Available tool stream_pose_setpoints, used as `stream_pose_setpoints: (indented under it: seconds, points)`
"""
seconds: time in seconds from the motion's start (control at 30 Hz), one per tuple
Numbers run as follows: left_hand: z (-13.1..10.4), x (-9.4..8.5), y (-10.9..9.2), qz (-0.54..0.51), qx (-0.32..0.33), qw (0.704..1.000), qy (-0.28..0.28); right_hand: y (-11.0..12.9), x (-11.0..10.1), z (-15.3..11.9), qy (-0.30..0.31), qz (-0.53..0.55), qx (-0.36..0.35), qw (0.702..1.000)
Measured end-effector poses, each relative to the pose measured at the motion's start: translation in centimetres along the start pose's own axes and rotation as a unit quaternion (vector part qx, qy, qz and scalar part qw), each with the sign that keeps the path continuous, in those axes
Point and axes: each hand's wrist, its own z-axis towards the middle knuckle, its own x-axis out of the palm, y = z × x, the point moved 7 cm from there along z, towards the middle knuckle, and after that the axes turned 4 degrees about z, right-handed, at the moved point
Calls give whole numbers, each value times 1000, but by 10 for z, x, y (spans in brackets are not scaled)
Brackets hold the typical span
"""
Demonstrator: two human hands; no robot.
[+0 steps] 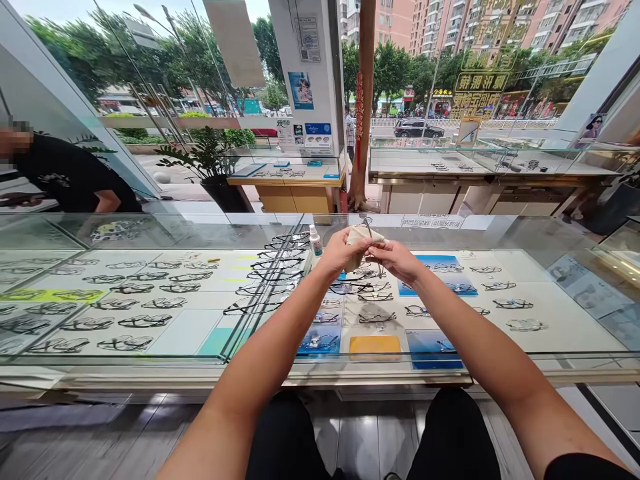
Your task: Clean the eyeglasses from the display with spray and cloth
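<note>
Left hand [344, 252] grips cloth [356, 235], right hand [399, 261] pinches glasses [369, 225] against it, just right of white bottle [315, 241]. Brace near the cloth, light pressure, no twisting.

the left hand [344, 253] holds a beige cleaning cloth [367, 238] around a pair of eyeglasses [369, 225], the right hand [396, 260] pinching beside it, above a glass display case [200, 363]; a white spray bottle [315, 240] stands near the left hand.
</note>
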Motion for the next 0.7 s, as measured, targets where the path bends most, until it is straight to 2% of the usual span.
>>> stream_pose_setpoints:
  seconds: [0.47, 0.7]
  points:
    - [1, -6, 3, -11, 24, 999, -45, 6, 1, 1, -4, -71, -29, 997]
    - [5, -8, 4, -26, 35, 999, -30, 4, 2, 2, -11, -41, -10, 999]
